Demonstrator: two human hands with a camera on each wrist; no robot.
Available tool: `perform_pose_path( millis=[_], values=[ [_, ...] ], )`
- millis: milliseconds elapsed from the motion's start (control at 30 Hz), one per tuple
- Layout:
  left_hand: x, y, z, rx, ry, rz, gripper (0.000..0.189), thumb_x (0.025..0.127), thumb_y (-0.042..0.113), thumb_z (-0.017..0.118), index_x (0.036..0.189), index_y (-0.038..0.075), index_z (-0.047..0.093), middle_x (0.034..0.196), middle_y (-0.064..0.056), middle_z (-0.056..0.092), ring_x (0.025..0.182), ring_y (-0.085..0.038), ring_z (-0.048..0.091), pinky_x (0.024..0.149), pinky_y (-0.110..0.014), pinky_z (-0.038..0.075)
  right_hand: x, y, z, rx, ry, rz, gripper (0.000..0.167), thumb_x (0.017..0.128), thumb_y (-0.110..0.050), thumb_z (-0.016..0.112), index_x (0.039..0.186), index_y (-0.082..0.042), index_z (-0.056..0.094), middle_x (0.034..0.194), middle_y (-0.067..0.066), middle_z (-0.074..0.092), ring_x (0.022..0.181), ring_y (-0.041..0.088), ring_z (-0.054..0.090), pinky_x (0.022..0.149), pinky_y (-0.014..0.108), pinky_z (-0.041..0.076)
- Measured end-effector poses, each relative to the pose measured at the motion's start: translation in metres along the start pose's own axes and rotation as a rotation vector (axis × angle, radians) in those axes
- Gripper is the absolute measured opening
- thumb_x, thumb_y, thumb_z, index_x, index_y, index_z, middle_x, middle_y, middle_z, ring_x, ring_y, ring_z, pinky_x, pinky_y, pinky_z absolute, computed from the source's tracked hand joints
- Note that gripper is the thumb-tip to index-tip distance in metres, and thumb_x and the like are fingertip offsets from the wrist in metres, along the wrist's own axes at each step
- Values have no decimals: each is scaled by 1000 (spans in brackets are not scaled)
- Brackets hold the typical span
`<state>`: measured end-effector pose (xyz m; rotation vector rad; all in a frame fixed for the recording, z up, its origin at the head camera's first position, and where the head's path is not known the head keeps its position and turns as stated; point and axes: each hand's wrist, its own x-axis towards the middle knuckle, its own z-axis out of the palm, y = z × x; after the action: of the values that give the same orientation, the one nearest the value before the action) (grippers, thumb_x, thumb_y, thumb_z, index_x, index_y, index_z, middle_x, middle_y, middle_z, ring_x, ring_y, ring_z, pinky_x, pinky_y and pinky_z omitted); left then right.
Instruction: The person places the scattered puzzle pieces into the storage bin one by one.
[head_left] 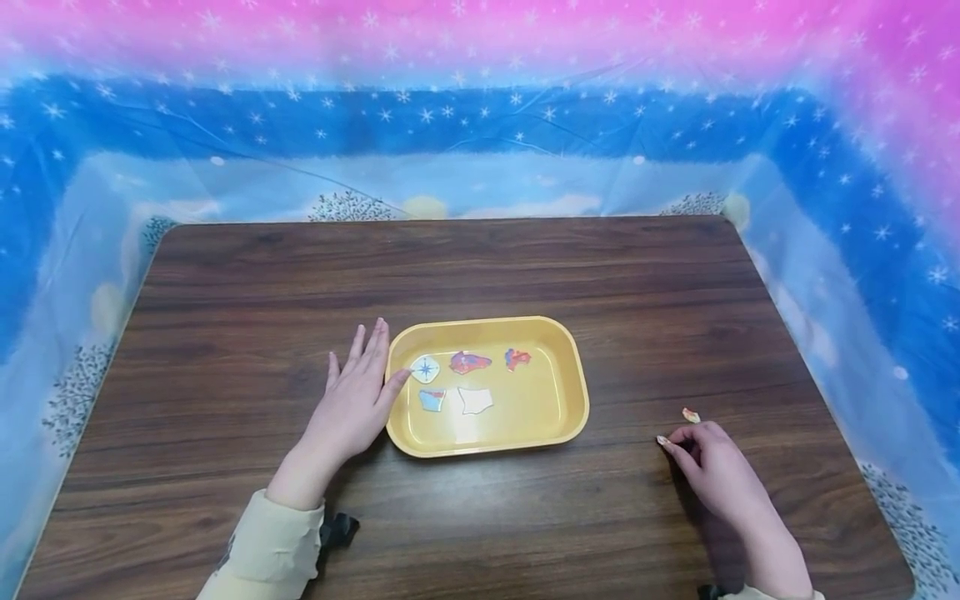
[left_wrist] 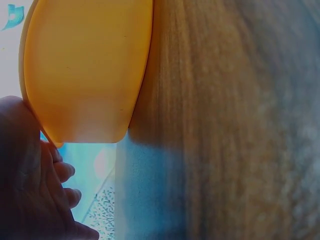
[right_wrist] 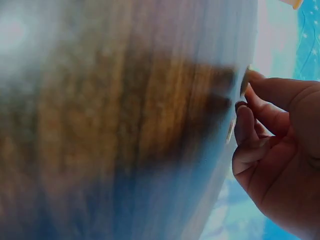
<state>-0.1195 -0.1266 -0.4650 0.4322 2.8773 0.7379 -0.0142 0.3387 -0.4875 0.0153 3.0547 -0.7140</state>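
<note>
A yellow plastic tray [head_left: 525, 429] holds several flat, irregular pieces. A round piece with a blue compass star [head_left: 425, 369] lies by its left wall, near a red-and-purple piece [head_left: 470, 362] and a smaller red piece [head_left: 517, 359]. Below them are a light-blue piece [head_left: 432, 401] and a white one [head_left: 476, 401]. My left hand [head_left: 348, 408] rests against the tray's left rim, fingers straight, its thumb reaching over the edge. On the right, my right hand [head_left: 723, 471] pinches a small flat piece [head_left: 662, 440] between thumb and finger. A whitish-orange piece [head_left: 691, 415] is just beyond those fingers.
The dark wood-grain table [head_left: 480, 275] has rounded corners. A snowflake-patterned cloth [head_left: 480, 125] in pink and blue hangs behind it and along both sides. Black straps [head_left: 341, 529] show at the wrists.
</note>
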Motion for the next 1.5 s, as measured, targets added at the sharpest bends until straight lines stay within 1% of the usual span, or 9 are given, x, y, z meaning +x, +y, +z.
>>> perform_pose_path(
  millis=[267, 367, 433, 567, 800, 1000, 1133, 1367, 1500],
  values=[
    [-1, 0, -2, -2, 3, -7, 74, 111, 44, 34, 162, 0, 5, 169, -12, 6, 156, -36, 0, 116, -72, 1, 8, -14, -15, 23, -2, 25, 10, 99, -9, 67, 102, 0, 65, 94, 12, 63, 72, 16, 54, 60, 32, 46],
    [-1, -1, -2, 5, 3, -14, 74, 111, 46, 33, 162, 1, 5, 169, -11, 6, 156, -35, 0, 117, -71, 1, 17, -22, -24, 31, 35, -7, 11, 98, -7, 67, 106, 2, 65, 93, 12, 66, 71, 17, 57, 57, 31, 46],
    [-1, -2, -3, 4, 4, -14, 74, 111, 45, 33, 162, 1, 5, 169, -11, 6, 156, -36, 0, 116, -72, 1, 24, -28, -30, 28, 68, -47, 15, 97, -4, 68, 109, 3, 65, 91, 11, 66, 71, 18, 59, 57, 32, 48],
    [-2, -2, -4, -2, 1, -15, 74, 111, 45, 34, 162, 0, 5, 169, -12, 6, 156, -36, 0, 116, -72, 1, 36, -44, -38, 10, 125, -153, 21, 93, -1, 73, 114, 2, 69, 97, 11, 69, 76, 19, 62, 62, 36, 52],
    [-4, -1, -4, -5, 8, -16, 73, 111, 44, 35, 162, 1, 7, 169, -11, 7, 156, -36, 0, 116, -71, 1, 59, -80, -30, 37, 191, -395, 22, 90, -7, 78, 112, -7, 76, 98, -1, 69, 73, 8, 55, 61, 29, 49],
    [-5, -1, -4, -2, 13, -12, 72, 111, 44, 34, 162, 1, 7, 169, -12, 8, 156, -37, 1, 116, -72, 2, 81, -108, -21, 4, 149, -540, 24, 88, -12, 81, 111, -7, 76, 97, -2, 67, 71, 6, 53, 62, 31, 50],
    [-4, -2, -4, 5, 8, -15, 73, 111, 45, 34, 162, 1, 7, 169, -11, 7, 156, -35, 0, 116, -71, 2, 94, -124, -13, -32, 94, -594, 23, 89, -13, 80, 111, -6, 76, 99, 0, 69, 71, 9, 56, 62, 31, 51],
    [-3, -1, -3, 4, 4, -16, 74, 110, 46, 34, 162, 1, 6, 169, -12, 7, 156, -36, 0, 116, -72, 1, 112, -147, 6, -118, -7, -679, 20, 91, -16, 79, 109, -7, 77, 101, 2, 71, 82, 16, 69, 73, 38, 58],
    [-3, 1, -2, -1, 0, -21, 74, 110, 46, 35, 162, 1, 7, 169, -12, 8, 156, -35, 0, 116, -71, 1, 115, -156, 16, -147, -47, -745, 20, 91, -16, 78, 109, -8, 77, 97, 1, 71, 80, 15, 68, 69, 35, 58]
  ],
)
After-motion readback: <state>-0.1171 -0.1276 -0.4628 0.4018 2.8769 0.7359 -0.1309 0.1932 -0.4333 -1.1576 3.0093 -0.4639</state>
